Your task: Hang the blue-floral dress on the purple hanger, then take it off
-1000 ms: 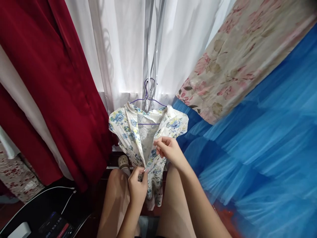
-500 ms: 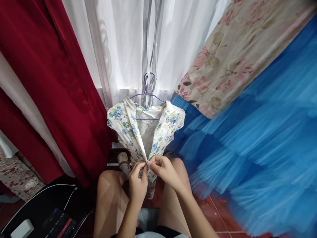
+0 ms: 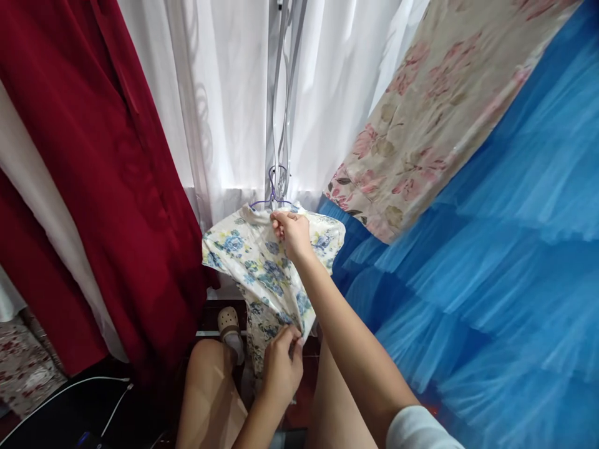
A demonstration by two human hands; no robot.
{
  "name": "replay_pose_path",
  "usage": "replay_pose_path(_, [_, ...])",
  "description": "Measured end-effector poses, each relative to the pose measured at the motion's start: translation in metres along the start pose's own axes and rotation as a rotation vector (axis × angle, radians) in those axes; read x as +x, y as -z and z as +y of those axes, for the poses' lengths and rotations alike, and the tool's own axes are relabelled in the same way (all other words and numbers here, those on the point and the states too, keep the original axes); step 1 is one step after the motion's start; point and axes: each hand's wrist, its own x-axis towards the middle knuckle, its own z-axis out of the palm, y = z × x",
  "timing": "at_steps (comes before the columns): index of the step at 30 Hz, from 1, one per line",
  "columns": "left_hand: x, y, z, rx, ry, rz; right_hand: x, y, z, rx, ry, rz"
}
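hands bracket the floral dress (image 3: 262, 268): right hand (image 3: 291, 234) pinches its collar above, left hand (image 3: 281, 365) pinches the front below; the dress hangs vertically between them.

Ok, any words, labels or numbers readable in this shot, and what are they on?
None readable.
Floral garment, held by the right hand and left hand: print only, no label showing.
Purple hanger: no marking.
Dark device at the bottom edge: mostly cut off, nothing legible.
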Motion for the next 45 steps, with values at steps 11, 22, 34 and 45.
replay_pose_path(11, [0.1, 0.087, 0.032, -0.025, -0.208, 0.216, -0.052, 0.033, 0.032, -0.027, 0.03, -0.051])
replay_pose_path(22, [0.209, 0.131, 0.094, 0.293, -0.47, 0.072, -0.014, 0.028, 0.034, -0.071, 0.149, -0.059])
replay_pose_path(34, [0.209, 0.135, 0.098, 0.284, -0.504, 0.097, -0.008, 0.021, 0.036, 0.008, 0.137, -0.109])
replay_pose_path(45, [0.229, 0.172, 0.093, -0.077, -0.509, 0.566, -0.033, 0.032, 0.051, -0.2, 0.043, -0.106])
